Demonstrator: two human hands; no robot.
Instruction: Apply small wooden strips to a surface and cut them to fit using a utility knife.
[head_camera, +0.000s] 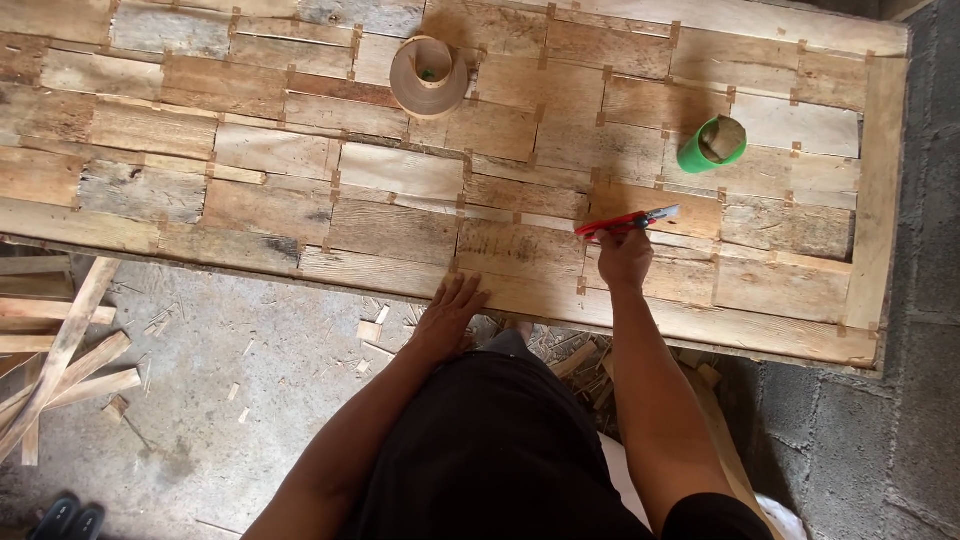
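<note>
**Here, both hands on the patchwork board**

My right hand (624, 257) is closed around a red-handled tool (626, 222), which I take for a cutter or pair of snips, though its working end is too small to tell; the tool lies roughly level, its pale tip pointing to the right, just above a strip of veneer. My left hand (450, 310) is open, fingers spread and flat, pressing on the near edge of the wooden panel (250, 150); it holds nothing.

The panel is a long sheet pieced from many thin, uneven wood strips, light and dark, joined with small brownish tabs at the seams; it runs across the whole view, and my two hands sit near each other at its near edge, towards the right half.

Farther across the panel, a roll of brown tape (429, 76) stands near the far edge; a green roll (712, 144) with a wood scrap in its middle lies beyond and to the right of the tool, apart from it.

Below, on the concrete floor (200, 400), lie wood offcuts (60, 360) and chips; a dark pair of sandals (68, 518) shows at the lower left corner.
</note>
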